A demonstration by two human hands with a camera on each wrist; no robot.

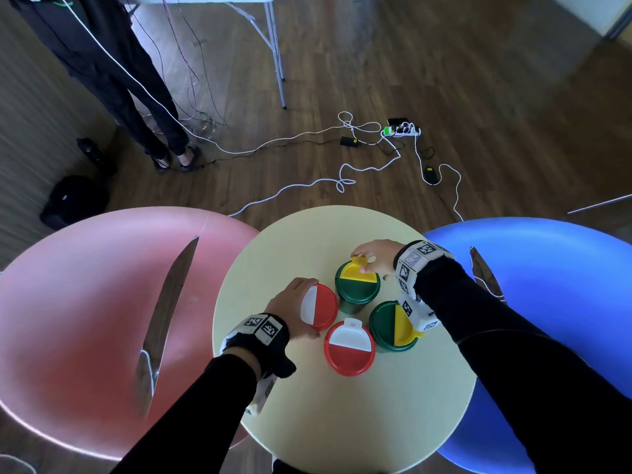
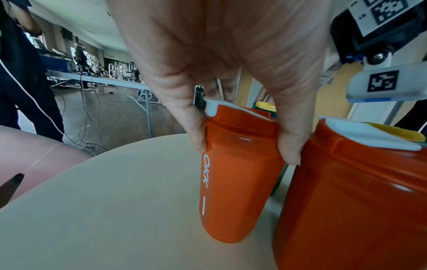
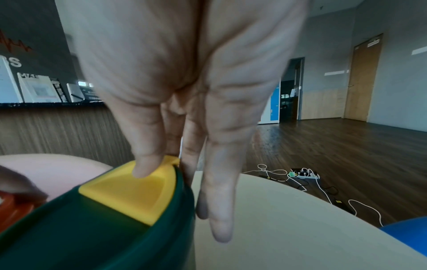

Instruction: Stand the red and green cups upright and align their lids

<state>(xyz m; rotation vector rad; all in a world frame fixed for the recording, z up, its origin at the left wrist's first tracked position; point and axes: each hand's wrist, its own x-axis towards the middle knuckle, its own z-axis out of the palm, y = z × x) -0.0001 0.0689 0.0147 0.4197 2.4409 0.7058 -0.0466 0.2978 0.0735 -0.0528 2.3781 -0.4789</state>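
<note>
A: Four lidded plastic cups, all upright, clustered on the round pale-yellow tabletop point(image 1: 301, 415). Far-left red cup with a red-and-white lid point(image 1: 319, 311) gripped by the left hand point(image 1: 294, 304); thumb and fingers curled around the collar just under the lid, seen clearly from the left wrist point(image 2: 242, 175).

B: And the right hand point(image 1: 374, 260)?

A: Over the far dark-green cup with a green-and-yellow lid point(image 1: 357, 285). One fingertip point(image 3: 148, 164) pressing on the yellow flap by its tab, another finger tucked under the tab's edge, remaining fingers hanging straight and close together beside the cup wall. Probably a pinch on the tab, though thumb not clearly made out.

B: Other two?

A: Near red cup with a white half-lid point(image 1: 349, 348) and near green cup with a yellow half-lid point(image 1: 393, 326), untouched, just beside the held pair.

B: Step in hand, then?

A: Standing apparently finished; lid alignment under way. White half of the held red lid facing left, white half of the near red lid facing away. Yellow halves likewise at odds: away on the far green cup, right on the near one.

B: Next move?

A: Likely twisting each held cup or lid until the coloured halves match. Calls for a firm hold on the collar, a slow turn, bases flat on the table, no knocking the close neighbours.
</note>
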